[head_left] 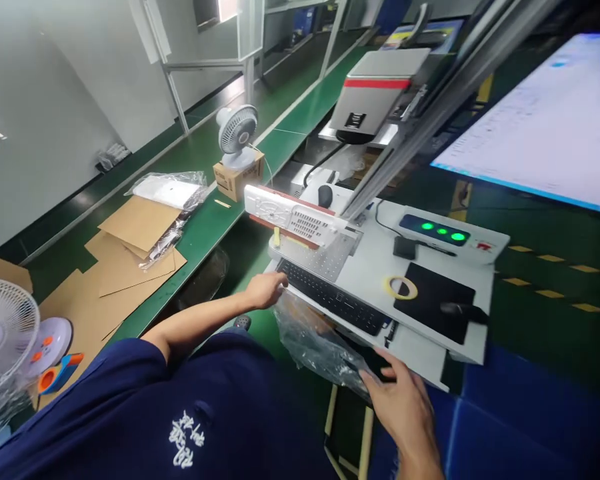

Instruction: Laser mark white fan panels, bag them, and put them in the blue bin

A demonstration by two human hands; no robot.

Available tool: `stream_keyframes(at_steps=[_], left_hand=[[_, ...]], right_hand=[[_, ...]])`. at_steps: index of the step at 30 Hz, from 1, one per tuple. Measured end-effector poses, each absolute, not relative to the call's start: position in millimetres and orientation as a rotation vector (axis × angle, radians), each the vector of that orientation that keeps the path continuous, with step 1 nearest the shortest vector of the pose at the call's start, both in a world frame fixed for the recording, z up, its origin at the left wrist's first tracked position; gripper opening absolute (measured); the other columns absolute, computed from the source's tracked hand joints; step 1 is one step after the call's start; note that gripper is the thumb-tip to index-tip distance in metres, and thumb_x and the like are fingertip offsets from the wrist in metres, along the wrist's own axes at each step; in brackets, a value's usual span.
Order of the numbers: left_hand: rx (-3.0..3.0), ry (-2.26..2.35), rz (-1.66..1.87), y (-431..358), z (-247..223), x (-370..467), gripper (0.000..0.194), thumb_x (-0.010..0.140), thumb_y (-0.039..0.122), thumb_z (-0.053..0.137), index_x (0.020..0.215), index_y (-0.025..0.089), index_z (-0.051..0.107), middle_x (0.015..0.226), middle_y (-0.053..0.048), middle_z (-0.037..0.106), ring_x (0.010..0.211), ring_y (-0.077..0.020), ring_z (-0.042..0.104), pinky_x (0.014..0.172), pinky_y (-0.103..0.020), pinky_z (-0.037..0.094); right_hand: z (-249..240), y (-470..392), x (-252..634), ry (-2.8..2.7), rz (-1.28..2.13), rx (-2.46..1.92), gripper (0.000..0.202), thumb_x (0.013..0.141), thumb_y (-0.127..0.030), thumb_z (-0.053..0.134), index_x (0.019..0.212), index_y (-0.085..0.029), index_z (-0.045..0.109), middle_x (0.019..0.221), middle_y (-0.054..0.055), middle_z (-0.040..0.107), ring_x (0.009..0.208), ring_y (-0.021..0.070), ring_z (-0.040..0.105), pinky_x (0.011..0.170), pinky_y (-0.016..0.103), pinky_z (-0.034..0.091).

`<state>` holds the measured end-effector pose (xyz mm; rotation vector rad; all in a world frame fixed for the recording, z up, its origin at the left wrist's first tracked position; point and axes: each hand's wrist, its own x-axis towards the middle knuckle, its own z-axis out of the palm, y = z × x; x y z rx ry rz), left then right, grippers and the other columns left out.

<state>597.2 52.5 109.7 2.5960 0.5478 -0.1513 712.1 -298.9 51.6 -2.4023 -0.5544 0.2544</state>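
My left hand [266,291] is closed with curled fingers beside the left end of a black keyboard [335,297]; what it grips, if anything, is hidden. My right hand [403,400] is open, thumb and fingers apart, below the front edge of the white worktable [420,343]. Its thumb is close to a crumpled clear plastic bag [310,340], which hangs under the table edge between my hands. Whether the thumb touches the bag I cannot tell. Behind the keyboard, a white slotted panel [290,217] stands tilted on a perforated metal plate [315,257].
Above the table hangs a grey machine head [375,93] on a metal column. A tape roll [401,287], mouse pad [430,303] and green-lit control box [443,230] sit at right. Left, a green bench [200,253] carries cardboard [135,287] and a small fan [237,133] on a box.
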Motion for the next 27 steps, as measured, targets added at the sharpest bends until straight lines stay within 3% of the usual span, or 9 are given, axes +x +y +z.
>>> stream_keyframes(at_steps=[3,5,7,12,16,21,24,27], left_hand=[[2.556,0.483,0.125,38,127,594,0.019,0.106,0.026,0.063,0.122,0.025,0.073,0.118,-0.006,0.077,0.104,-0.0224,0.074,0.093,-0.032,0.058],[2.538,0.423,0.192,26,120,581,0.022,0.111,0.029,0.057,0.128,0.025,0.071,0.120,-0.006,0.076,0.105,-0.0209,0.073,0.095,-0.031,0.057],[2.552,0.390,0.047,16,100,560,0.028,0.111,0.026,0.056,0.136,0.026,0.069,0.126,-0.007,0.074,0.111,-0.0212,0.072,0.100,-0.030,0.056],[2.525,0.539,-0.805,4,41,516,0.040,0.095,0.007,0.065,0.130,0.024,0.077,0.127,-0.010,0.072,0.117,-0.0263,0.074,0.103,-0.031,0.056],[2.532,0.762,-0.702,-6,31,530,0.032,0.107,0.024,0.060,0.135,0.025,0.074,0.128,-0.011,0.075,0.114,-0.0268,0.075,0.100,-0.033,0.056],[2.375,0.740,-0.608,-30,44,589,0.037,0.117,0.037,0.043,0.130,0.022,0.074,0.092,-0.007,0.080,0.087,-0.0228,0.077,0.090,-0.031,0.056],[2.387,0.575,-0.510,-40,55,614,0.031,0.114,0.037,0.052,0.127,0.021,0.076,0.092,-0.005,0.080,0.086,-0.0224,0.076,0.089,-0.030,0.055],[2.497,0.446,-0.599,-37,66,626,0.028,0.106,0.032,0.065,0.131,0.025,0.076,0.099,-0.006,0.081,0.096,-0.0252,0.077,0.092,-0.031,0.056]], right_hand=[[82,-294,716,-0.634,0.257,-2.279,0.055,0.085,-0.071,0.068,0.113,-0.026,0.083,0.084,0.004,0.066,0.067,0.0239,0.063,0.072,0.041,0.052],[77,-294,704,-0.553,0.094,-2.266,0.055,0.092,-0.074,0.065,0.101,-0.023,0.083,0.077,0.004,0.062,0.071,0.0233,0.060,0.075,0.039,0.049],[51,-300,683,-0.377,0.083,-2.297,0.057,0.094,-0.075,0.057,0.095,-0.022,0.079,0.072,0.005,0.061,0.073,0.0249,0.060,0.074,0.038,0.046],[-26,-340,619,-0.105,0.713,-2.321,0.050,0.084,-0.074,0.050,0.085,-0.027,0.067,0.064,0.005,0.065,0.064,0.0269,0.060,0.065,0.037,0.038],[-36,-363,612,-0.002,0.650,-2.342,0.047,0.087,-0.070,0.052,0.094,-0.027,0.067,0.066,0.003,0.065,0.064,0.0254,0.060,0.064,0.036,0.035],[-36,-377,633,-0.090,0.565,-2.409,0.032,0.084,-0.058,0.061,0.080,-0.026,0.062,0.081,0.007,0.066,0.078,0.0253,0.059,0.076,0.038,0.042],[-39,-385,637,-0.053,0.449,-2.467,0.016,0.081,-0.041,0.062,0.083,-0.025,0.064,0.092,0.009,0.067,0.087,0.0266,0.060,0.079,0.038,0.043],[-35,-390,646,-0.007,0.459,-2.452,0.015,0.081,-0.033,0.060,0.091,-0.025,0.068,0.090,0.007,0.069,0.087,0.0265,0.061,0.077,0.037,0.041]])
